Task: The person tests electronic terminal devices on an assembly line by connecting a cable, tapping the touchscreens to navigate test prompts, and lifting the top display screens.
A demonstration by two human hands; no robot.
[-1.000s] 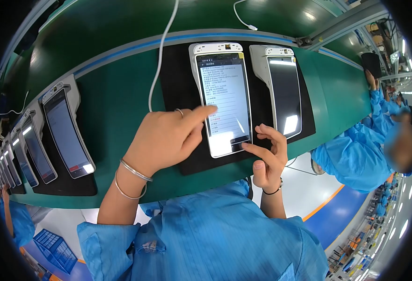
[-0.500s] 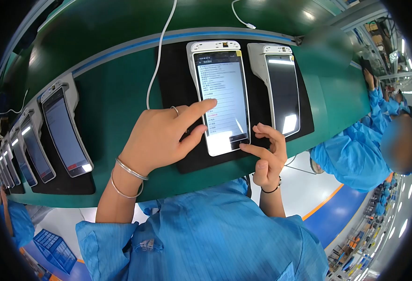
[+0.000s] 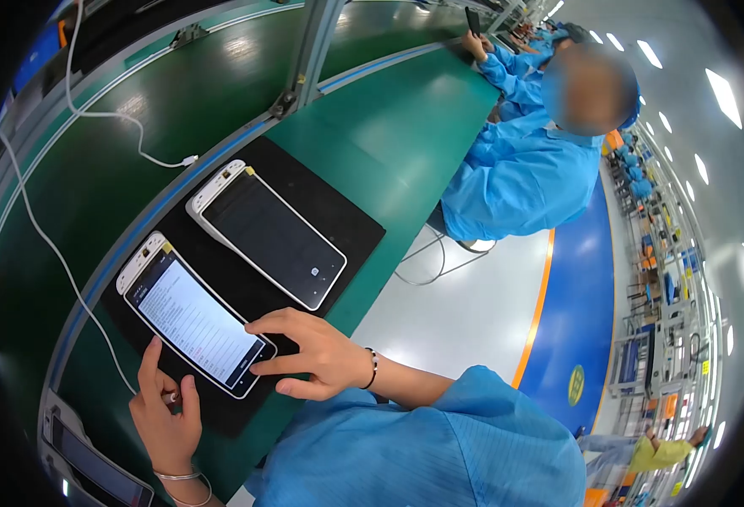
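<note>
White lit device (image 3: 145, 264): on black mat (image 3: 346, 224).
Left hand (image 3: 166, 422): half open, empty, by its edge.
Right hand (image 3: 329, 355): half open, empty, fingers (image 3: 262, 325) at its screen (image 3: 190, 317).

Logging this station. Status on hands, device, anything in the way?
Lit device on black mat. Left hand at its edge, right hand over its lower corner. Second device alongside, clear of both hands.
</note>
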